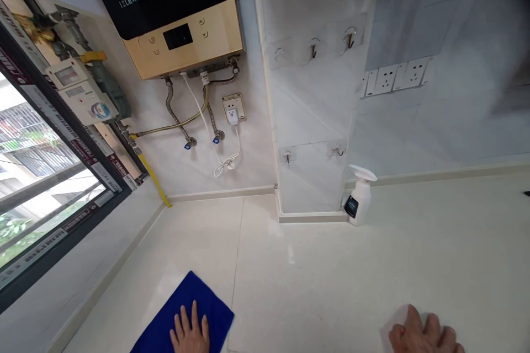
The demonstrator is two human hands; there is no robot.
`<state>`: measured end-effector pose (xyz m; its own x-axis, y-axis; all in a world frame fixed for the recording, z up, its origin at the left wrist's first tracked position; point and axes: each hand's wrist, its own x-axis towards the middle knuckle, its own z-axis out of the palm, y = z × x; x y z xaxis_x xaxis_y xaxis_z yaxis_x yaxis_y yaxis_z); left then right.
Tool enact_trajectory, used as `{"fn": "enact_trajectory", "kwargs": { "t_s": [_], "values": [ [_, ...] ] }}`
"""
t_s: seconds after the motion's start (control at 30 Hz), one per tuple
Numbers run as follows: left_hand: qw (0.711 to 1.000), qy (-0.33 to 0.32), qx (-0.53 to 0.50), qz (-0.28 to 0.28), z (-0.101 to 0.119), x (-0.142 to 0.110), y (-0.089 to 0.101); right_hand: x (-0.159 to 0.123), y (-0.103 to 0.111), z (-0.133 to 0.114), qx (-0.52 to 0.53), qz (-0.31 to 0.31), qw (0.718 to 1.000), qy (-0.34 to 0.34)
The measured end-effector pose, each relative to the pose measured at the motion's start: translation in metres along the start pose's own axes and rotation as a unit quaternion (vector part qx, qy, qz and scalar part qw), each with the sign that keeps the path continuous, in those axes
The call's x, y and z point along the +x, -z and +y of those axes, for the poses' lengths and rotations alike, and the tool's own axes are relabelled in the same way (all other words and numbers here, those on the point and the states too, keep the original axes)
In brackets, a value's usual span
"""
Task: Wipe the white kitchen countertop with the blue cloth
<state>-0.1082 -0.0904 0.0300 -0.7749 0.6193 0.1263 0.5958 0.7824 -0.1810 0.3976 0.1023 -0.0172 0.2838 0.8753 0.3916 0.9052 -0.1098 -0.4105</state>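
From where I stand, the window frame (66, 251) at far left wears strips of protective film (49, 240) printed over and over with characters too skewed to make out. Beside it, the gas meter (83, 94) has small display windows and a round blue sticker, all too fine to read. The water heater (174, 11) is plainer: "12L数码恒温" in pale lettering on its black front, with up and down arrows on the gold panel below.

Beneath it, on the pale surface (265, 281), lies a dark blue cloth (165, 322), cut off by the lower edge of my view. The left hand (191, 336) rests on it, palm down, fingers spread, gripping nothing. The cloth looks light, limp and hard to damage; I'd pinch it by the bare far corner or the right-hand one.

Farther right, the white spray bottle (361, 201) stands against the wall column (312, 105), its black label too small to read. The right hand (428, 336), partly out of view, has its fingers curled; I can't tell whether anything is under them.
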Motion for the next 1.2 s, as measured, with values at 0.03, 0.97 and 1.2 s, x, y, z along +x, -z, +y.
{"fn": "enact_trajectory", "kwargs": {
  "t_s": [0.03, 0.97, 1.2],
  "values": [
    [1.0, -0.018, -0.012, 0.004, 0.005, -0.006, -0.004, -0.001, -0.001, 0.0, -0.005, 0.0, 1.0, 0.001],
    [0.893, -0.39, -0.201, -0.1, 0.126, -0.033, 0.052, 0.001, 0.008, -0.004, -0.096, -0.027, 0.995, 0.026],
    [0.876, -0.437, -0.192, -0.063, 0.127, -0.019, 0.044, -0.001, -0.004, 0.007, -0.082, -0.05, 0.995, 0.01]
  ]
}}
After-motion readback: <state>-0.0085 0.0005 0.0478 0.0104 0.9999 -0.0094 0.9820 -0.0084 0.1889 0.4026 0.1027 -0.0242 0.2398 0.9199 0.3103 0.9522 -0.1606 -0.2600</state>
